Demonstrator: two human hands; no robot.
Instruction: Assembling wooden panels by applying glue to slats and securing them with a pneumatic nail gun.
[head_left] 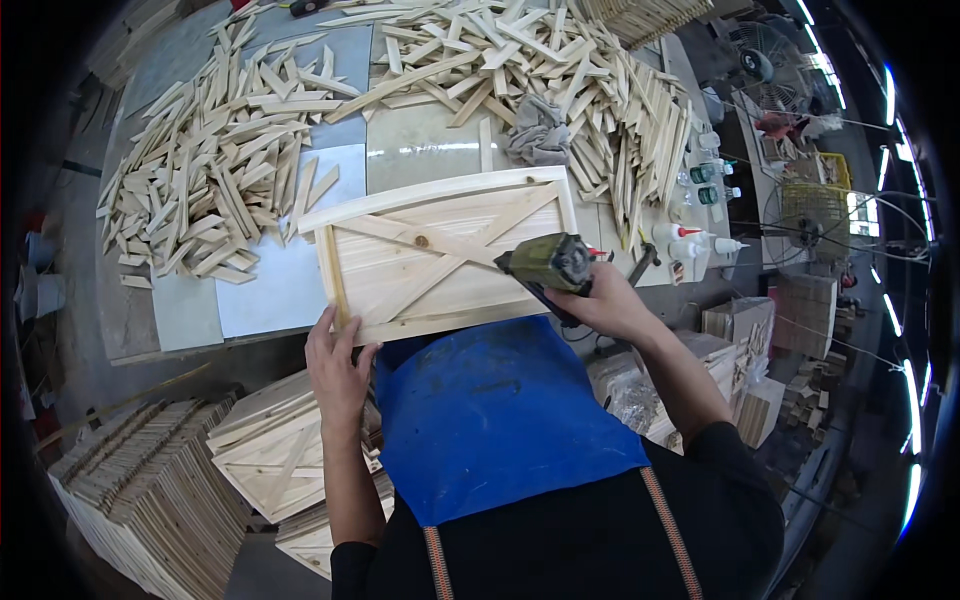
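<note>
A pale wooden panel (400, 270) with a curved far rail and crossed slats lies at the near edge of the worktable, against my blue apron (490, 410). My left hand (338, 365) grips its near left corner, fingertips over the frame and thumb along the near edge. In my right hand (605, 300) is an olive-green nail gun (550, 262), fingers wrapped round its handle. The gun's nose points left, over the right part of the panel near the end of one slat. Whether the nose touches the wood I cannot tell.
Loose wooden slats (210, 160) heap up on the left, with another heap (600, 90) at the far right. A grey rag (538, 130) lies beyond the panel. Glue bottles (690, 233) stand at right. Stacked panels (270, 450) and boards (160, 490) sit below left.
</note>
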